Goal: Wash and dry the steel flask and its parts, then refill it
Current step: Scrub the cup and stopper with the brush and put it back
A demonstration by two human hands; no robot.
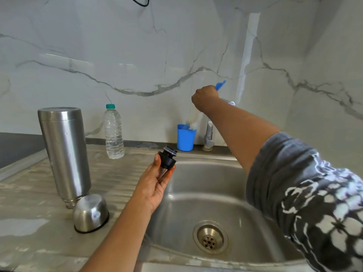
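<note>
The black stopper (167, 159) is held in the left hand (155, 179), between the thumb and the fingertips, just over the edge of the sink (196, 193). The right hand (204, 98) is closed tight around the blue handle of a brush (194, 118), far past the left hand, near the wall. The white end of the brush is hung down at the blue cup (184, 139), just left of the tap (209, 132). The steel flask (63, 152) is stood upside down to the left of the left hand, and its steel cap (90, 213) is laid mouth down beside it. A water bottle (114, 132) is seen behind them.

The stopper is probably the part being washed now. The brush should be brought over the sink, so drips are caught. The stopper should be gripped by its wide rim, because it may be slippery. The grooves and the ring at the top should be scrubbed all round, then rinsed under the tap. Whether the brush is being lifted out or put back cannot be told.
</note>
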